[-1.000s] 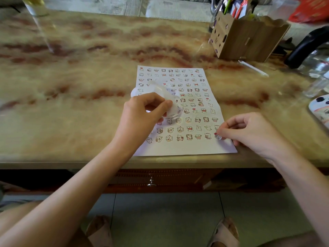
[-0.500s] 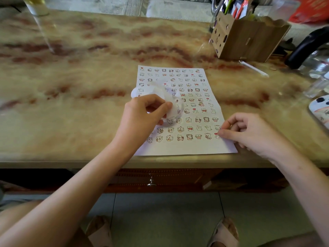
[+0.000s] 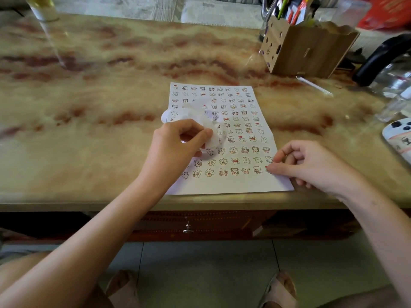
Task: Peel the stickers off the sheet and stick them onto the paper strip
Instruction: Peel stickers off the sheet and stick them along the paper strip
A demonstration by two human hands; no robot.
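In the head view, a white sticker sheet (image 3: 222,103) with rows of small cartoon animals lies flat in the centre of the frame on a beige and red marble-patterned table (image 3: 89,85). Over its left part the left hand (image 3: 178,147) holds a curled translucent white paper strip (image 3: 216,132) between thumb and bent fingers. At the sheet's lower right corner the right hand (image 3: 311,165) has its fingers curled, with thumb and forefinger tips pinching the sheet's edge beside the last sticker of the bottom row.

left grip (image 3: 175,148) pinching, right grip (image 3: 311,165) curled
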